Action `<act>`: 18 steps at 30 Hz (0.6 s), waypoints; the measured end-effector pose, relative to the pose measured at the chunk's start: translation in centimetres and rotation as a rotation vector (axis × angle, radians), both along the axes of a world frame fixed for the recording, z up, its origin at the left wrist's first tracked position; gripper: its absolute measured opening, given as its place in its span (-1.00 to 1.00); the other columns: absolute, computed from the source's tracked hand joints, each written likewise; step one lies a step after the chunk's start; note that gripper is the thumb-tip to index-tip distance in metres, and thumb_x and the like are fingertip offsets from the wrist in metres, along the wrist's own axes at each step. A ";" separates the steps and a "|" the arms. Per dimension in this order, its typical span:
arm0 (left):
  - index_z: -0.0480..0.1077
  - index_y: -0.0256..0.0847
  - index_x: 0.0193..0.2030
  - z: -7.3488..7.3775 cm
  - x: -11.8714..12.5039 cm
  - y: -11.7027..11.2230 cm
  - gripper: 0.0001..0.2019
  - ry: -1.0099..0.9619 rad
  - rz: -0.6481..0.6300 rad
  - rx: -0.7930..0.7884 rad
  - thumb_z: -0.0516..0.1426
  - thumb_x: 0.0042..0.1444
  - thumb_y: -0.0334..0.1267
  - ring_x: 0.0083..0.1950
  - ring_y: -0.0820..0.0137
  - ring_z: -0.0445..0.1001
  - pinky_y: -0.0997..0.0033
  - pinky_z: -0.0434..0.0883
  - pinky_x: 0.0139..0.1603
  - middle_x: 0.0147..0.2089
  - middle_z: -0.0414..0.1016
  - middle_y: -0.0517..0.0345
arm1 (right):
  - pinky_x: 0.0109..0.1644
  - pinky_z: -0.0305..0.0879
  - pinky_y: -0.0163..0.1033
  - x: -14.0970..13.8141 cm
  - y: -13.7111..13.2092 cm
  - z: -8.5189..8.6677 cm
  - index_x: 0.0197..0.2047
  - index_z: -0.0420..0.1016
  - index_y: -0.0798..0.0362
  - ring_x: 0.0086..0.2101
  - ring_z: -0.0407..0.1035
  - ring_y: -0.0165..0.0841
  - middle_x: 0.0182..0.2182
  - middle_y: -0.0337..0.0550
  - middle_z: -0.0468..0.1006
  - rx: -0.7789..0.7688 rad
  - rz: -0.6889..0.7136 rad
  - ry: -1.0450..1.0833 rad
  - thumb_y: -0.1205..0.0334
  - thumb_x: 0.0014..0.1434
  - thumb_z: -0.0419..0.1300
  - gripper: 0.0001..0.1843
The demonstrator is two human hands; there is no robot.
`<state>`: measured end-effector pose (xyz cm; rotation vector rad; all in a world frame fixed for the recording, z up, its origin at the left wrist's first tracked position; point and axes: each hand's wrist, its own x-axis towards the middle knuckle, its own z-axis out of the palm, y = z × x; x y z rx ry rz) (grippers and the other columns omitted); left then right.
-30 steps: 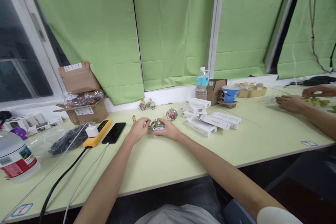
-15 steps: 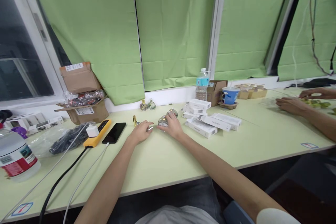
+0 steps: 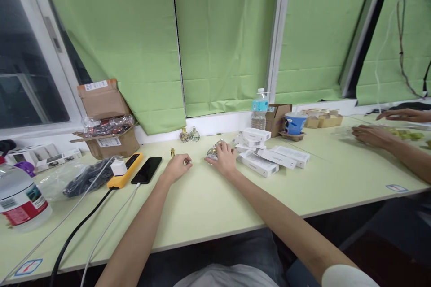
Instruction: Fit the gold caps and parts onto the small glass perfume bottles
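Note:
Near the middle of the table, my left hand has its fingers curled together. A small silvery bit shows at the fingertips, too little to name. Just behind that hand stands a small gold-coloured piece. My right hand lies over round glass bottles that look like perfume bottles, its fingers around the nearer one and partly hiding them. Two more small bottles, one amber and one clear greenish, stand upright by the wall.
White boxes lie piled right of my right hand, before a water bottle and a blue cup. On the left are a phone, a yellow power strip and a cardboard box. Another person's hands are far right.
My left hand has drawn slightly left, away from the bottles, and its fingers have curled in more. My right hand has shifted a little right over the bottles. The other person's far hand has moved.

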<state>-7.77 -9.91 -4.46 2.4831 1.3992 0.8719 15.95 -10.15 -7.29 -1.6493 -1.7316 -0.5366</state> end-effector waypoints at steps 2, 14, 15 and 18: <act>0.50 -0.15 -0.24 -0.2 -0.3 0.3 -0.86 -0.029 0.005 -0.008 0.19 0.06 -0.21 -0.28 0.37 0.48 0.29 0.41 -0.14 -0.28 0.53 0.15 | 0.13 -0.01 0.17 0.0 -0.1 0.0 0.11 0.35 0.04 0.11 0.10 0.09 0.14 0.18 0.28 0.003 0.007 0.010 -0.27 0.09 0.22 -0.32; 0.49 -0.17 -0.36 -0.5 -1.1 1.1 -0.88 -0.022 0.081 -0.010 0.21 0.06 -0.18 -0.30 0.34 0.50 0.27 0.42 -0.11 -0.34 0.54 0.13 | 0.21 0.02 0.13 2.6 0.3 0.2 0.38 -0.03 -0.05 0.28 -0.08 0.10 0.33 0.13 -0.01 -0.201 0.147 0.261 -0.23 -0.11 0.31 0.09; 0.48 -0.17 -0.37 -0.4 -1.2 1.1 -0.88 -0.003 0.100 0.007 0.21 0.05 -0.18 -0.25 0.32 0.51 0.27 0.41 -0.09 -0.30 0.56 0.12 | 0.22 0.04 0.11 2.9 0.4 0.0 0.39 -0.06 -0.05 0.29 -0.08 0.08 0.32 0.13 -0.01 -0.218 0.153 0.280 -0.25 -0.11 0.31 0.12; 0.47 -0.16 -0.38 0.0 -1.3 0.9 -0.87 0.055 0.138 0.026 0.20 0.06 -0.16 -0.16 0.27 0.52 0.30 0.40 -0.11 -0.23 0.57 0.09 | 0.22 0.07 0.06 3.3 1.0 -0.5 0.42 -0.15 -0.03 0.28 -0.04 0.05 0.31 0.15 0.02 -0.232 0.157 0.312 -0.29 -0.12 0.29 0.19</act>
